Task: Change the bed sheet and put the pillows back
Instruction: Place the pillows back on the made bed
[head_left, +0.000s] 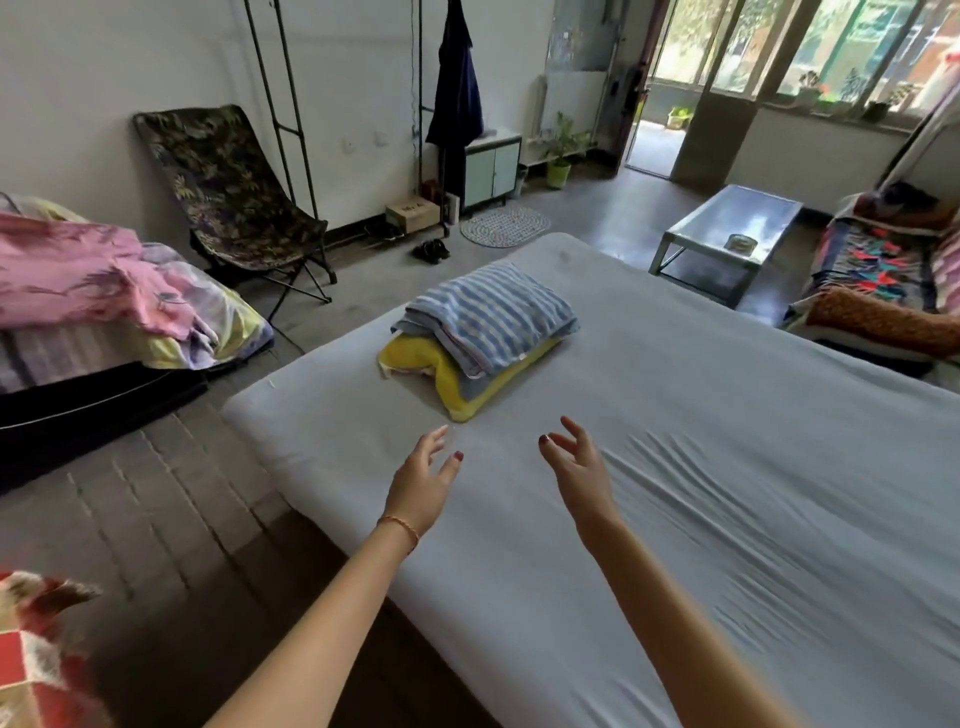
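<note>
Foreground, lower left: a red, white and brown patterned cloth (36, 660) at the frame's corner, partly cut off; what it is cannot be told.
Left hand (422, 488): stretched forward above the bed's near corner, a thin bracelet (401, 525) at the wrist; fingers (435, 441) straight and slightly spread, holding nothing.
Right hand (576, 467): stretched forward beside the left, over the sheet; fingers (574, 434) loosely spread, thumb apart, holding nothing.
Bed (291, 457): a mattress covered with a pale grey-blue sheet (727, 415), fairly smooth near the hands, creased in diagonal ripples to the right of the right hand.
Folded bundle (491, 312): a blue-and-white striped cloth stacked on a yellow-edged folded cloth (467, 395), lying on the sheet; whether it is the fresh bed linen or covers cannot be told.
Key relation: the bundle lies straight ahead of both hands, apart from the fingertips, its near yellow corner pointing at the gap between them; its long axis runs from near-left to far-right.
Nearer hand: the left, by a small margin, judged from its fingertips lying just short of the yellow corner.
Likely step: reaching to take up the bundle with both hands, one on each side of the near corner.
Bedding pile (119, 291): pink, lilac and yellow cloth heaped on a low surface to the left, well apart from the bed.
Pillows: none clearly recognisable.
Other: a folding chair (234, 197) by the wall; a low glass-topped bench (732, 228) beyond the bed.
</note>
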